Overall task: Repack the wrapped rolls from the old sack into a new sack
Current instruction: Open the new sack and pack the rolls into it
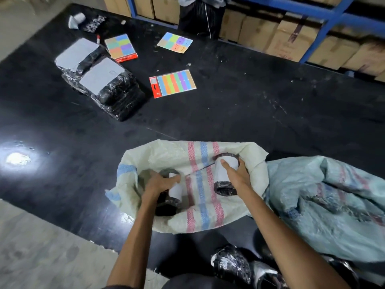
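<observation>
My left grip (160, 183) is closed round a wrapped roll (174, 191), black film with a white label, fingers curled over its top; my right grip (237, 176) is closed round a second wrapped roll (225, 174), thumb laid on its label, fingers round the far side; both rolls sit inside the open mouth of the cream woven sack (166, 152), apart from each other, with its red and blue stripes between them; the sack's rim stands folded up on the left and far sides of my grips.

Touching that sack on the right lies a crumpled blue-green woven sack (325, 195); below my right forearm more film-wrapped rolls (231, 262) lie on the black tabletop (239, 113).

Farther off on the left sit black-wrapped bundles (108, 88) with grey labels; near them lie three sheets of coloured stickers (173, 83), and one loose roll (77, 19) by the far corner; a person (200, 15) stands at the far edge, before cardboard boxes (291, 38) on a blue rack (325, 24).
</observation>
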### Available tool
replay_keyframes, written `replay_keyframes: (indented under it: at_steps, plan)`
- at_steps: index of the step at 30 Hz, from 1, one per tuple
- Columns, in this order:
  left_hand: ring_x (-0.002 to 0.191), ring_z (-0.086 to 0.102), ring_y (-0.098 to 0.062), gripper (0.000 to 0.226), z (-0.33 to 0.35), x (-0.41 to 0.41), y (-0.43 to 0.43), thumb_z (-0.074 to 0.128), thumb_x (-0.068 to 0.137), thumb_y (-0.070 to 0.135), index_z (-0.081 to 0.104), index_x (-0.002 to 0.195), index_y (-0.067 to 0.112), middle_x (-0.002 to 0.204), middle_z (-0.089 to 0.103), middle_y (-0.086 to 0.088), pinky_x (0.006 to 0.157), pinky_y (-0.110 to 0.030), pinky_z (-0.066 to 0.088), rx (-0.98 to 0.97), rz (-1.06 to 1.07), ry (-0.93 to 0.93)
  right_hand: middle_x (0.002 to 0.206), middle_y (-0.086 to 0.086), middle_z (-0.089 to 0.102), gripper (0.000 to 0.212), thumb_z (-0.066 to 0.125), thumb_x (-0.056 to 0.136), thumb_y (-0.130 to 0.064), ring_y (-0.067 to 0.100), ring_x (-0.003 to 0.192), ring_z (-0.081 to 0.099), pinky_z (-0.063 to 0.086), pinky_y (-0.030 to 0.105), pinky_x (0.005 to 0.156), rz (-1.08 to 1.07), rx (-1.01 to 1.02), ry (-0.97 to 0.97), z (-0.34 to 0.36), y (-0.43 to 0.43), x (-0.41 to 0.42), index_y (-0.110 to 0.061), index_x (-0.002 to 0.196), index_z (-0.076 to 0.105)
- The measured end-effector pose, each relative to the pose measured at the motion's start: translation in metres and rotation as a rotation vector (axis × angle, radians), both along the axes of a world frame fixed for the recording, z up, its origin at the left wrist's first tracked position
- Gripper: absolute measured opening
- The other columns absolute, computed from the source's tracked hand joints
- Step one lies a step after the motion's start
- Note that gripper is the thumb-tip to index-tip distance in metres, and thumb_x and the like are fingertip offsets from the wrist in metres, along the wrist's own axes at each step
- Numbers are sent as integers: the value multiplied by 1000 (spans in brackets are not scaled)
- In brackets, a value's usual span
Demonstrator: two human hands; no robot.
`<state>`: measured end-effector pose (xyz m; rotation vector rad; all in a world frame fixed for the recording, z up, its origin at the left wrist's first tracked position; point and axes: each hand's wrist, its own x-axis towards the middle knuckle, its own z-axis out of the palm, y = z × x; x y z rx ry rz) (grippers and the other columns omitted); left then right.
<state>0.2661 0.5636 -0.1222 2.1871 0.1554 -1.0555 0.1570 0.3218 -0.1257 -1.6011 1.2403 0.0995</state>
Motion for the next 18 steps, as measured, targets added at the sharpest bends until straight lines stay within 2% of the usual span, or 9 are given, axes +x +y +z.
replay_keyframes:
  at_steps: [1,2,3,4,5,7,10,14,18]
  plan:
    - [115,56,-7,40,-1,5,8,73,78,44,67,114,27,98,64,14,117,-30,28,-14,59,11,156,4,42,90,70,85,-59,32,141,43,37,43,116,-11,-17,-4,1,-2,-4,-27,157,27]
    - [113,55,-2,53,-1,7,15,74,76,42,62,122,20,91,63,16,118,-27,22,-13,101,-10,156,4,43,89,70,85,-58,32,141,43,37,42,115,-5,-38,-9,3,0,-7,-26,157,27]
    - [114,55,-5,75,-4,10,20,75,72,45,52,136,14,90,65,16,116,-27,24,13,149,-77,156,5,43,90,70,85,-58,32,141,43,37,42,114,12,-66,-16,5,4,-8,-25,157,27]
    - [119,56,-12,98,-6,9,24,75,68,49,34,149,12,98,68,12,115,-31,32,50,193,-165,156,6,42,92,70,86,-57,32,142,42,36,42,115,26,-97,-26,8,10,-8,-23,158,25]
    - [123,57,-21,112,-2,7,25,73,68,55,15,156,17,110,70,6,112,-38,39,91,229,-237,156,7,42,93,71,86,-55,33,142,42,35,42,115,25,-127,-43,10,17,-8,-20,158,23]
    - [122,58,-35,108,-1,4,26,66,79,55,-1,159,26,126,67,-10,105,-45,46,188,246,-373,154,10,43,93,71,87,-53,35,141,43,36,43,115,13,-185,-74,13,31,-7,-17,158,22]
    - [123,54,-45,89,17,3,13,59,94,42,4,161,20,138,56,-26,103,-48,42,257,201,-567,155,10,43,89,68,87,-52,35,141,42,32,43,116,68,-264,-51,9,39,-9,-18,156,23]
    - [128,50,-43,87,13,12,5,58,96,41,4,161,21,138,55,-25,107,-49,38,264,168,-537,149,11,49,94,67,86,-60,36,135,49,42,43,109,132,-96,73,6,33,-12,-25,158,18]
    - [136,43,-41,91,8,28,-4,64,94,38,4,161,22,149,47,-20,112,-46,35,29,360,-498,144,7,54,94,67,82,-63,35,132,52,42,40,109,308,-88,120,5,31,-22,-36,156,16]
